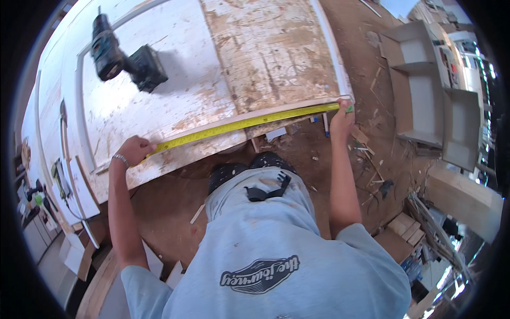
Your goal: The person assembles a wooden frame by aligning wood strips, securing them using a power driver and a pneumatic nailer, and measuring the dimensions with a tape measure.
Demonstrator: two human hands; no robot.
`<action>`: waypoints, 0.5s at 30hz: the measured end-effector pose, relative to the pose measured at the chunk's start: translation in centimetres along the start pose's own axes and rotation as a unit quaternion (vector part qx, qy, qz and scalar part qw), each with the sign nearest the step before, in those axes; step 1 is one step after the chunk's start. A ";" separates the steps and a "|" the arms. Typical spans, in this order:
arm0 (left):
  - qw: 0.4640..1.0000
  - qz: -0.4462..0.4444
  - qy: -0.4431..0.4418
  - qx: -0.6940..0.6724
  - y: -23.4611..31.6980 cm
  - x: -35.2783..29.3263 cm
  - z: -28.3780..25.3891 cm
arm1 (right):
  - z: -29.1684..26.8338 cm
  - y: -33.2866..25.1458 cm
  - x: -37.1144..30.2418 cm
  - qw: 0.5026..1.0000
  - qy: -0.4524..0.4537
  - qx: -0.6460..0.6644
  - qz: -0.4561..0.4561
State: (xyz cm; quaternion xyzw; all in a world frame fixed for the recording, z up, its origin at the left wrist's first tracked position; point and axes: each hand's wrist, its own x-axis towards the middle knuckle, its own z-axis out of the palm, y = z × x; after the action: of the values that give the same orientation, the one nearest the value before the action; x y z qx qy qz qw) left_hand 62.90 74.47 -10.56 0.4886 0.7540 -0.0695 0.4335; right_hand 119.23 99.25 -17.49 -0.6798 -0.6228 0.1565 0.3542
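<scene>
A yellow tape measure (234, 126) is stretched along the near edge of a worn worktable (271, 53). Beside the blade, on its far side, runs a thin pale wooden strip (287, 108). My left hand (135, 150), with a metal bracelet at the wrist, is closed on the left end of the tape. At the table's right corner, my right hand (342, 121) grips the tape's other end, where a bit of green shows between the fingers. Most of what lies inside that grip is hidden. Both arms reach forward, spread wide.
A cordless drill (109, 53) stands on the table's white part at the far left. Cardboard-coloured open cabinet boxes (419, 95) stand on the floor to the right. Wood offcuts (406, 228) and scraps lie around the dirt-brown floor (170, 207). White panels (69, 191) lean at left.
</scene>
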 end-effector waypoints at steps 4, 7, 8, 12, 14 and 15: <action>1.000 0.013 -0.018 0.009 -0.2 0.2 -0.1 | -1.3 7.4 4.3 0.980 0.016 -0.024 0.198; 1.000 0.009 0.001 -0.017 0.4 -0.3 -0.1 | -0.7 10.0 5.1 0.954 -0.063 0.122 0.266; 1.000 0.006 0.007 -0.018 0.5 -0.5 0.0 | -0.9 9.9 5.2 0.944 -0.064 0.160 0.280; 0.999 0.007 0.036 0.009 0.3 -1.3 0.6 | -2.1 8.5 5.3 0.908 -0.078 0.274 0.308; 1.000 -0.004 0.029 0.005 1.3 -1.5 0.6 | -2.3 7.7 5.7 0.905 -0.082 0.289 0.301; 0.999 0.002 0.040 0.003 1.5 -1.6 0.9 | -2.1 7.2 6.2 0.909 -0.083 0.284 0.293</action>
State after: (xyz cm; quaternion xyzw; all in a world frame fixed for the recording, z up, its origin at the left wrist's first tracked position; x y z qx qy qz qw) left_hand 64.81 73.73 -9.48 0.4937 0.7697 -0.0517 0.4013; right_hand 126.97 104.78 -19.50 -0.6868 -0.3519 0.4797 0.4175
